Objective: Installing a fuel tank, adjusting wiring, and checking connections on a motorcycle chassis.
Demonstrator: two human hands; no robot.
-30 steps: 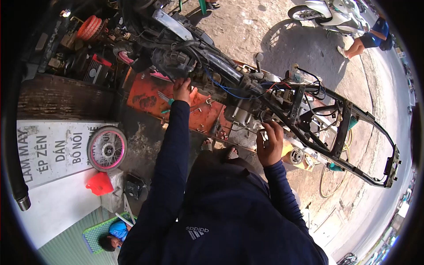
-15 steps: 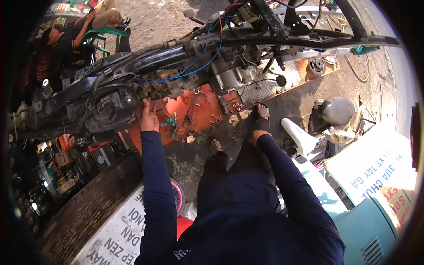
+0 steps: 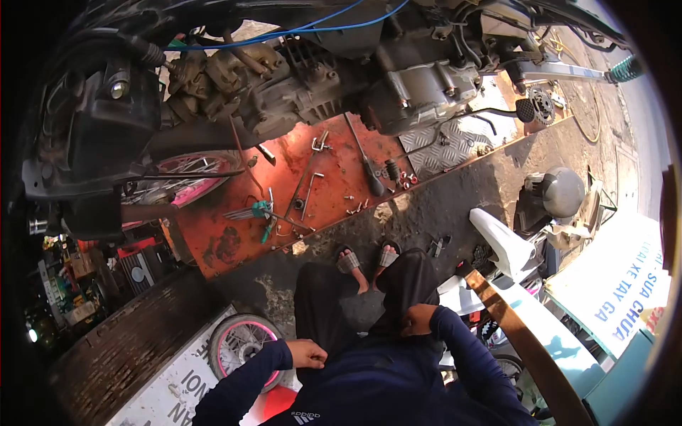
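My left hand (image 3: 307,353) is at my lap, its fingers curled in against the dark trousers (image 3: 318,305). At my right thigh, my right hand (image 3: 419,321) is closed with its fingers bent under. Whether either hand grips cloth or some small thing is hidden. Beyond my sandalled feet, a motorcycle engine (image 3: 295,99) hangs in its frame, apart from both hands. Under it an orange board (image 3: 231,245) holds a black-handled screwdriver (image 3: 374,183), an L-shaped wrench (image 3: 310,195), a green-handled tool (image 3: 263,210) and several loose bolts (image 3: 357,207).
A pink-rimmed wheel (image 3: 226,348) lies by my left forearm. To my right are a brown wooden plank (image 3: 522,334), a white plastic panel (image 3: 499,245) and a rounded grey part (image 3: 563,190). Treaded metal plate (image 3: 437,150) covers the board's right part; a sprocket (image 3: 543,106) sits beyond.
My left hand has left the underside of the motorcycle and come back to my lap. My right hand has drawn back along the thigh. My view is lower, and the engine appears larger.
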